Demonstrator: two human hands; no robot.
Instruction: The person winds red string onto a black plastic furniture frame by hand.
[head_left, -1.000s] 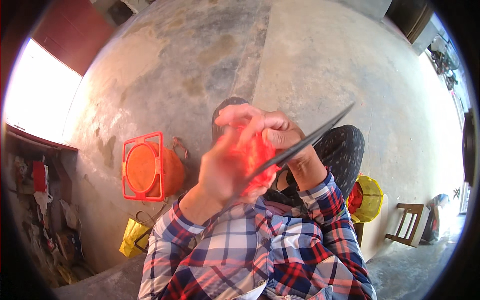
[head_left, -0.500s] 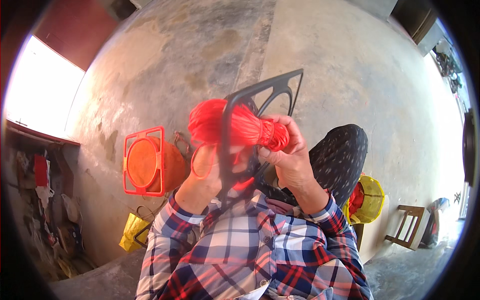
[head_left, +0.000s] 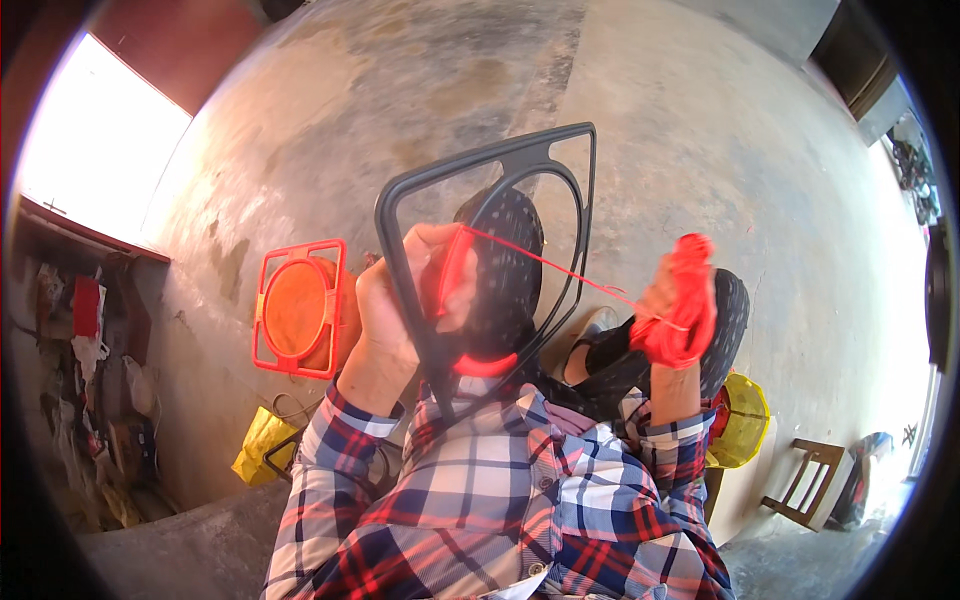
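Observation:
My left hand [head_left: 395, 290] is closed round the inner ring of a black frame [head_left: 525, 155], roughly rectangular, held tilted above my lap. Red cord [head_left: 485, 366] is wrapped on parts of that ring, near my left fingers and at the bottom. At the right, my right hand [head_left: 655, 297] grips a red cord bundle [head_left: 692, 305], slightly blurred. A single red strand [head_left: 545, 262] stretches taut from the bundle across the frame's opening to the ring at my left fingers.
An orange frame with a round centre [head_left: 343, 300] stands on the left. Behind it on that side lies a yellow bag [head_left: 258, 447]. A yellow basket [head_left: 745, 420] and a wooden stool [head_left: 806, 485] are at the right. My bent knees [head_left: 735, 320] are under the work.
My right hand has moved right with the cord bundle, away from the frame, drawing out a strand. The black frame has turned to show more of its face; my left hand now grips its ring.

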